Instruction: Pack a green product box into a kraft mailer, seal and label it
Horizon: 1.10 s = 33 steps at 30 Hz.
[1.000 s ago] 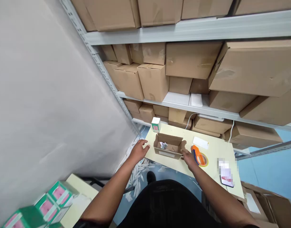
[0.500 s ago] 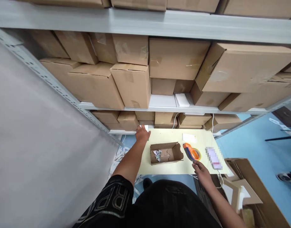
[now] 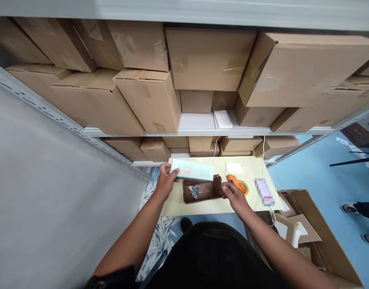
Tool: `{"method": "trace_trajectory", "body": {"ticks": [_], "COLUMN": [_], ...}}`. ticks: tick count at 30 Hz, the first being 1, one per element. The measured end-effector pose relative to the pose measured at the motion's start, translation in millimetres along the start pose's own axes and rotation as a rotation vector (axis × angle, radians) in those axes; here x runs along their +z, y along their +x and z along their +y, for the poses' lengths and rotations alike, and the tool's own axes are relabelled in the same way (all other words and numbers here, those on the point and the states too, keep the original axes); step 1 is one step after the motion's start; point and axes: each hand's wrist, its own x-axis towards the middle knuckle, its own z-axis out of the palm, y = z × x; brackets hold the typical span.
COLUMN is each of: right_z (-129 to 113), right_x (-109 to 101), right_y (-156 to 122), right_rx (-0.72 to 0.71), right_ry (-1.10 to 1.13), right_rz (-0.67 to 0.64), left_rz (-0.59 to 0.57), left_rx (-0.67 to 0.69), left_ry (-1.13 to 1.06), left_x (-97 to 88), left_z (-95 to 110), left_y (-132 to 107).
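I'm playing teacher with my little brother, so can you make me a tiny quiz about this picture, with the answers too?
1. What is the left hand holding?
2. True or false: the orange tape dispenser lies inside the open brown box.
3. What lies in the open brown box, toward its left end?
A) a black shoe
B) a crumpled scrap
C) a roll of yellow tape

Key:
1. A long pale carton.
2. False: it lies on the table, to the right of the box.
3. B.
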Motion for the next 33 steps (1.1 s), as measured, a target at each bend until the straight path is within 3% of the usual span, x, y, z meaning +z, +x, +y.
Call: {"method": "trace_trajectory", "body": {"ticks": [4,7,14,19,22,25,27,29,31,33], "right_z": [-10,-2,10,13,13,18,26,40,57,74], "right_x": [12,9,17,28,34,33,26,15,5,0], "right_y": [22,28,32,44,48,45,39,32,26,23], "right_rx": [0.021,0.025,0.029,0.0,-0.002,-0.067,-0.155,-0.18,-0.071,0.096], "right_ry": [-0.199,-0.444,-0.755,-0.866,-0.924,-0.913,-0.842,-0.748,-0.641,-0.502], "right_rz": [-0.018,-0.013,-0.044,-0.006,-0.021,-0.037,0.048,0.188,0.238,0.161], "left_rz": [-0.091,-0.08,-0.052,-0.11,-0.136,-0.09,-0.026,0.017,-0.028,-0.135], "left_rx": [-0.046,-0.052,0.203,0.181,0.219,0.277,0.26,0.147,-0.005,-0.087], "left_ry": [-0.026,0.161,0.686,0.884,0.854,0.717,0.587,0.472,0.39,0.349], "left_x": [34.3,42.2,31.0,25.4,23.3,19.5,15.1,10.0,5.5,2.9], "left_z": [-21,-34,-54,-81,-90,-96,-102,-109,-116,-121], "left_y": [-54,-72,-73,-64,-62,-62,-62,-61,-60,-60]}}
